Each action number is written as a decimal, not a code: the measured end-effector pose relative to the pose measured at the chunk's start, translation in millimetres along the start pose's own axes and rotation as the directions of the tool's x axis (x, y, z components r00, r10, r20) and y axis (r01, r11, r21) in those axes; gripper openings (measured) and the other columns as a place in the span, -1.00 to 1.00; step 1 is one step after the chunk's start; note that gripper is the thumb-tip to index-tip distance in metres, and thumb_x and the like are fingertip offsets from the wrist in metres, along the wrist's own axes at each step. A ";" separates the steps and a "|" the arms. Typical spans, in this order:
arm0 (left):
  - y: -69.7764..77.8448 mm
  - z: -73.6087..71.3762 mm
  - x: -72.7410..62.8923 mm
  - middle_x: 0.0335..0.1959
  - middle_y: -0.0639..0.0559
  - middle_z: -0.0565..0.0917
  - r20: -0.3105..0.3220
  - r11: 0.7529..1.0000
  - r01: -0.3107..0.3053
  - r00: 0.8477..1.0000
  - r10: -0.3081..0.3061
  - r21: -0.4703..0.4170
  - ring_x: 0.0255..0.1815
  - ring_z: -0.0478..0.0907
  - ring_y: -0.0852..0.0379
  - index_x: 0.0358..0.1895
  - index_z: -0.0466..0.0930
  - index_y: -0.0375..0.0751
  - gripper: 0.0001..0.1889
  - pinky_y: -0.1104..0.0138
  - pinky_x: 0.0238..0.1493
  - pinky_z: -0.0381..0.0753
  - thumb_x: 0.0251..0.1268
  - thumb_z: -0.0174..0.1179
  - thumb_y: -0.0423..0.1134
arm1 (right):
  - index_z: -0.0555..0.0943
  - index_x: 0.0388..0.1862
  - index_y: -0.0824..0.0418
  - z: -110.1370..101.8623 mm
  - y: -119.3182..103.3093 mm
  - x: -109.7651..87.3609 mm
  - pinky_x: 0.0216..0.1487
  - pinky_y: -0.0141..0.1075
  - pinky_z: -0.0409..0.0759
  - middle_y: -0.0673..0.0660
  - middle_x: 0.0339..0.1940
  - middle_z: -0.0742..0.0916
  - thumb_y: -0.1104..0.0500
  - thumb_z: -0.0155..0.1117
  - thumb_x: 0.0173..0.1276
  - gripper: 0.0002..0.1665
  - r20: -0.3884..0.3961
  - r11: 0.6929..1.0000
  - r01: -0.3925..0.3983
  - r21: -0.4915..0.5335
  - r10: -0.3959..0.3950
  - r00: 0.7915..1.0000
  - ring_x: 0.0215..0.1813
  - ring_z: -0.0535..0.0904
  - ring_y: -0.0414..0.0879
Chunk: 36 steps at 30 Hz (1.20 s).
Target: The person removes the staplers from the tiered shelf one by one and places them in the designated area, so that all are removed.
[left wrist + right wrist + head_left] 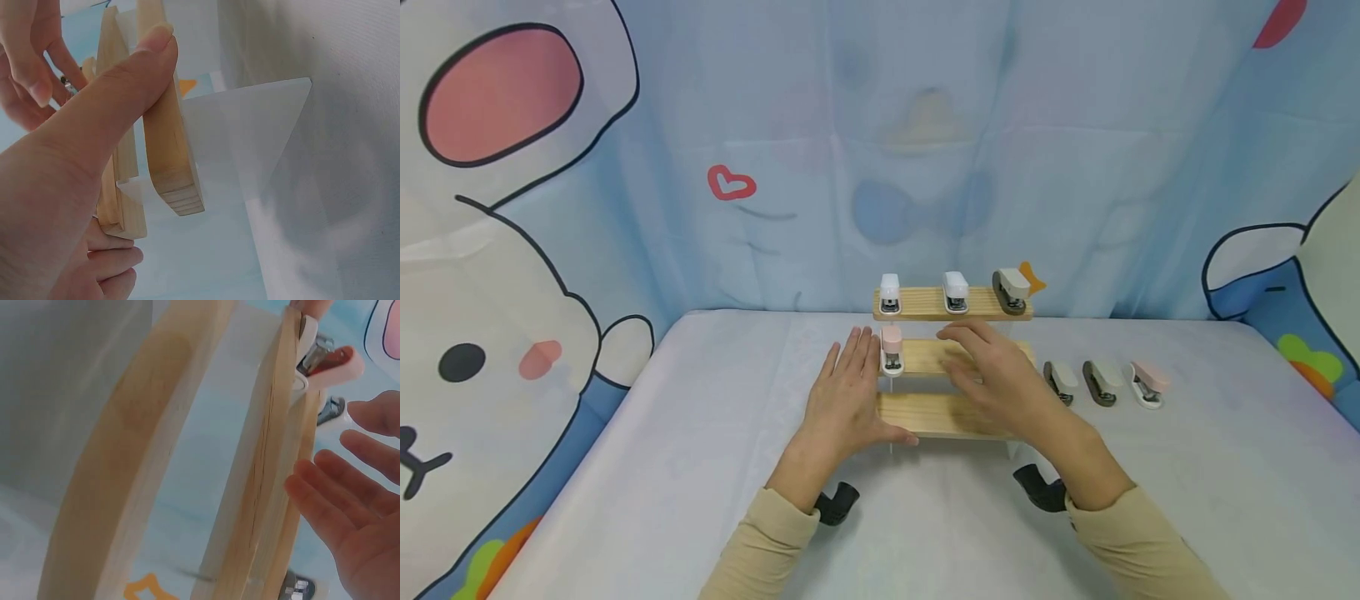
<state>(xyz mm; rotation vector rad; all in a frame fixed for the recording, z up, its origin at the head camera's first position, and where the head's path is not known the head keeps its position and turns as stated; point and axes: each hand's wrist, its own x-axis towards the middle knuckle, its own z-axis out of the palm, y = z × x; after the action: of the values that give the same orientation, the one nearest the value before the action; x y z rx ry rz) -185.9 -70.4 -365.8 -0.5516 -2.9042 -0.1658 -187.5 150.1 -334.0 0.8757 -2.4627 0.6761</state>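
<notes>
A three-tier wooden rack (951, 414) with clear side panels stands on the table. My left hand (846, 398) lies along its left end with straight fingers, the thumb resting on the lowest shelf's front edge. In the left wrist view, that thumb presses on the wooden board (167, 140). A pink and white stapler (892, 348) stands at the left of the middle shelf, close to my left fingertips. Over the middle shelf hovers my right hand (1000, 379), fingers loosely bent and holding nothing. The right wrist view shows its palm (369, 544) beside the boards.
The top shelf carries a white stapler (890, 292), another white stapler (956, 290) and a cream and grey stapler (1011, 287). On the table to the right lie two cream and grey staplers (1101, 383) and a pink and white stapler (1147, 385). A patterned curtain (805, 125) hangs behind.
</notes>
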 end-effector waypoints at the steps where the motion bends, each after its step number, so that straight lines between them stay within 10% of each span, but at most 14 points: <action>1: 0.0 -0.1 0.0 0.62 -0.21 -0.01 -0.001 1.000 -0.001 1.000 0.001 0.002 0.67 -0.15 -0.04 0.58 -0.06 -0.35 0.51 0.08 0.66 -0.12 -0.41 0.38 0.59 | 0.56 0.12 0.31 1.9 -1.3 1.6 0.06 -0.01 0.68 0.24 0.14 0.62 0.32 0.36 0.31 -0.60 0.005 1.000 0.005 0.007 -0.005 1.000 0.14 0.62 0.14; 36: 0.0 0.2 -0.5 0.62 -0.20 0.01 -0.010 1.000 -0.012 1.000 0.012 0.010 0.66 -0.13 -0.04 0.57 -0.04 -0.35 0.48 0.07 0.66 -0.09 -0.37 0.37 0.59 | 0.50 0.23 0.26 39.1 -17.3 28.6 0.06 -0.09 0.70 0.20 0.22 0.57 0.16 0.55 0.14 -0.31 0.038 0.997 0.070 -0.030 -0.069 0.997 0.16 0.61 0.06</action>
<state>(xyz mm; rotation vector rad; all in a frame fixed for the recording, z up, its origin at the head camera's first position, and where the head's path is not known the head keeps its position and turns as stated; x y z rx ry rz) -185.5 -70.5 -366.1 -0.5647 -2.8895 -0.1527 -205.3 102.8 -343.9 0.9652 -2.4565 0.6010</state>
